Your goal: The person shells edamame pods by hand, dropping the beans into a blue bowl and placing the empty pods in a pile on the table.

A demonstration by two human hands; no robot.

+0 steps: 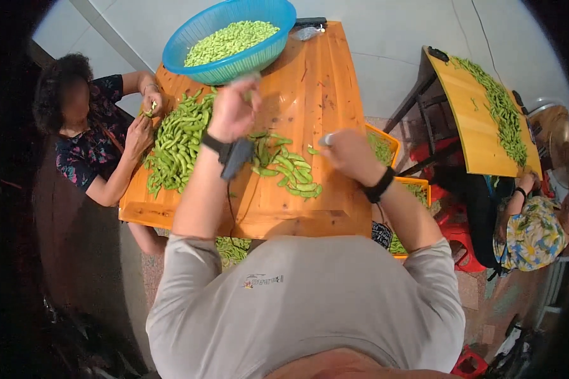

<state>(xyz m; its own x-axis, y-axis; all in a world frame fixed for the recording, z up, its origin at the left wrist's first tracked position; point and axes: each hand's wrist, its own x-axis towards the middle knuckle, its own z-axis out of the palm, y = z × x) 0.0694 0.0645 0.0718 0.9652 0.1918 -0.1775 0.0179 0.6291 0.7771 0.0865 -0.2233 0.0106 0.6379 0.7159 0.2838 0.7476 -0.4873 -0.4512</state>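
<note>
My left hand (pixel 232 112) is raised over the table just in front of a blue plastic colander (pixel 262 62) of shelled green beans (pixel 234 41). Its fingertips are smeared by motion, so their grip is unclear. My right hand (pixel 354 156) is closed above the table's right side. A small pale, shiny thing (pixel 325 139) shows at its thumb and finger; its kind is too small to make out. One green soybean pod (pixel 313 150) lies just below that. Between my hands spreads a loose group of pods (pixel 294 170), and a large pile of pods (pixel 182 139) is at the left.
At the wooden table's (pixel 322 82) left edge, another person's hands (pixel 146 117) work on a pod. Orange crates (pixel 417 186) of pods stand below the right edge. Farther right, a second person sits at a yellow table (pixel 468 114) bearing pods, near red stools (pixel 458 237).
</note>
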